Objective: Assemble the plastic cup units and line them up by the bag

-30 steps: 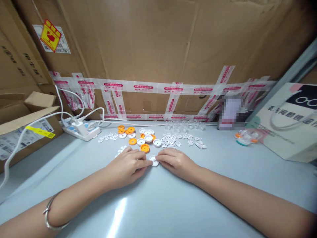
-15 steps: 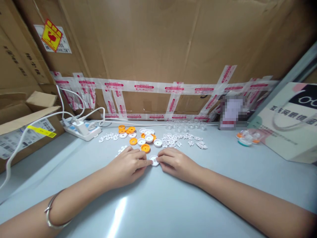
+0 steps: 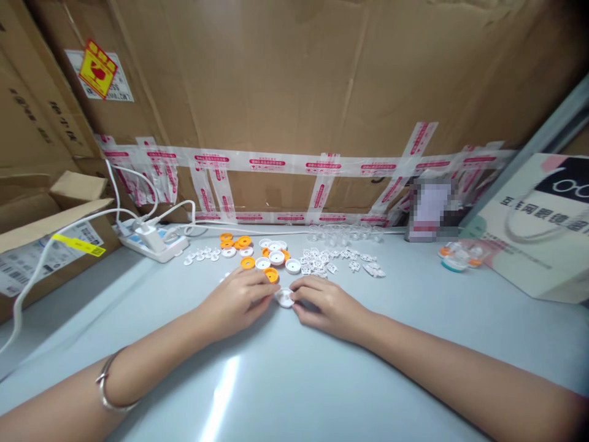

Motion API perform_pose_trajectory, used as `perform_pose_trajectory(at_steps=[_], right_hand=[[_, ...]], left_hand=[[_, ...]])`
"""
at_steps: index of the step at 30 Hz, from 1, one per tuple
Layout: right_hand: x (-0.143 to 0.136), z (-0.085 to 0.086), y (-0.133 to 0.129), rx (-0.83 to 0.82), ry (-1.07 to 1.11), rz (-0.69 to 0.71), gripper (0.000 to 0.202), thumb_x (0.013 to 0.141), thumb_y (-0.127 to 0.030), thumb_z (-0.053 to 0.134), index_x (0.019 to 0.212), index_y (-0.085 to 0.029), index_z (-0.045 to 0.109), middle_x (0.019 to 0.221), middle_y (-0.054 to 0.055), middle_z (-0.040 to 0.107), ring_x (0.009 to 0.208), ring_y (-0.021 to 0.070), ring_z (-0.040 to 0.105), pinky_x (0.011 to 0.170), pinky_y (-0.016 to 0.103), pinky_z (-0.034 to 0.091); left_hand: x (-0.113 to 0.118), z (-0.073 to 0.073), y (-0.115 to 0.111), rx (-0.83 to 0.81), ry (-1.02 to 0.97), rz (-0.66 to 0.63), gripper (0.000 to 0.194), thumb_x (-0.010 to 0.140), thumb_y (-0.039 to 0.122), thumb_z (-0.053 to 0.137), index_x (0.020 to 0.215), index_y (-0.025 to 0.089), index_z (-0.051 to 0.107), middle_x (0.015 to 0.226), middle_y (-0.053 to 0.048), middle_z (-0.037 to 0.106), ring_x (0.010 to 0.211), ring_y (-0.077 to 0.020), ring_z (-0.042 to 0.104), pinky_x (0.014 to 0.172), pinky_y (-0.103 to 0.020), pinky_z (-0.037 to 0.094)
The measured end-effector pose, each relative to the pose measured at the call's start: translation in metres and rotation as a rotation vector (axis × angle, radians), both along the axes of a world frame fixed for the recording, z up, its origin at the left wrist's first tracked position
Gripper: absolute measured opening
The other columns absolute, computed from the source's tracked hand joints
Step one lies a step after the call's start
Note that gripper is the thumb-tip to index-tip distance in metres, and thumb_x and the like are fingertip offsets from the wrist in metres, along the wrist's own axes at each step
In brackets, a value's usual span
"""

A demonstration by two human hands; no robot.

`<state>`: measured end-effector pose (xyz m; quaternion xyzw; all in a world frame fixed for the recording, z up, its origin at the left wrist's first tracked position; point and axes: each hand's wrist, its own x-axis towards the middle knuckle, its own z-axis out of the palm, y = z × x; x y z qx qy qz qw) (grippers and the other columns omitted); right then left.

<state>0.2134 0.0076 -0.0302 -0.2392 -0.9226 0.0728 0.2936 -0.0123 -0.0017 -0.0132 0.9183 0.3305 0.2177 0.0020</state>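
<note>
The right hand pinches a white cap at its three-o'clock rim, the left hand bunches its fingers by the ten-o'clock edge, their hold unclear, and an orange cap lies beyond at eleven o'clock.

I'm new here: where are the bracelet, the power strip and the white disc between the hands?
Bracelet (image 3: 102,390): head view, on its outer curve.
Power strip (image 3: 173,249): head view, on its white right-hand end.
White disc (image 3: 285,303): head view, on its near rim.
</note>
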Motion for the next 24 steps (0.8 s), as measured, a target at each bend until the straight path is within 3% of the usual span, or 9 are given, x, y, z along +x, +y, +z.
perform_pose_trajectory(at_steps=[4, 10, 13, 18, 20, 24], right_hand=[[0.000, -0.002, 0.001, -0.046, 0.019, -0.021, 0.014, 0.080, -0.017, 0.053, 0.093, -0.018, 0.058, 0.096, 0.007, 0.063, 0.089, 0.0168, 0.058, 0.081, 0.030, 0.047], [0.001, 0.000, -0.001, -0.123, 0.014, -0.055, 0.022, 0.080, -0.022, 0.056, 0.102, -0.020, 0.056, 0.096, 0.005, 0.064, 0.090, 0.0168, 0.058, 0.082, 0.030, 0.045], [0.001, 0.002, -0.001, -0.159, 0.020, -0.064, 0.031, 0.079, -0.025, 0.058, 0.109, -0.021, 0.053, 0.102, 0.005, 0.064, 0.093, 0.0175, 0.058, 0.082, 0.031, 0.045], [0.002, 0.001, 0.001, -0.168, 0.055, -0.086, 0.037, 0.076, -0.030, 0.062, 0.111, -0.020, 0.052, 0.106, 0.007, 0.064, 0.096, 0.0195, 0.059, 0.082, 0.033, 0.046], [0.002, 0.000, 0.001, -0.172, 0.074, -0.092, 0.038, 0.076, -0.031, 0.063, 0.111, -0.019, 0.053, 0.107, 0.008, 0.064, 0.096, 0.0197, 0.060, 0.083, 0.033, 0.047], [0.003, -0.001, 0.002, -0.192, 0.102, -0.112, 0.038, 0.075, -0.031, 0.063, 0.110, -0.018, 0.053, 0.107, 0.009, 0.064, 0.095, 0.0194, 0.061, 0.082, 0.033, 0.047]], left_hand=[[-0.005, -0.006, 0.015, 0.021, -0.033, 0.126, 0.019, 0.086, 0.023, 0.050, 0.100, 0.020, 0.063, 0.092, -0.006, 0.064, 0.086, -0.0177, 0.057, 0.075, -0.029, 0.041], [0.000, -0.003, 0.019, -0.064, -0.055, 0.118, 0.017, 0.086, 0.019, 0.049, 0.085, 0.017, 0.065, 0.085, -0.005, 0.064, 0.084, -0.0182, 0.056, 0.075, -0.030, 0.040], [0.004, 0.001, 0.015, -0.292, -0.305, 0.115, 0.012, 0.084, 0.023, 0.053, 0.082, 0.017, 0.064, 0.084, -0.005, 0.064, 0.082, -0.0165, 0.056, 0.073, -0.028, 0.041], [0.005, 0.001, 0.013, -0.960, -0.771, 0.107, 0.021, 0.074, 0.034, 0.064, 0.080, 0.014, 0.057, 0.077, -0.002, 0.066, 0.073, -0.0137, 0.060, 0.070, -0.025, 0.044], [0.004, 0.000, 0.014, -1.075, -0.838, 0.079, 0.024, 0.073, 0.034, 0.066, 0.081, 0.014, 0.057, 0.078, -0.002, 0.067, 0.075, -0.0132, 0.061, 0.072, -0.024, 0.044], [0.001, -0.002, 0.016, -1.118, -0.826, 0.054, 0.023, 0.073, 0.034, 0.067, 0.082, 0.015, 0.057, 0.079, -0.002, 0.067, 0.077, -0.0125, 0.061, 0.072, -0.022, 0.043]])
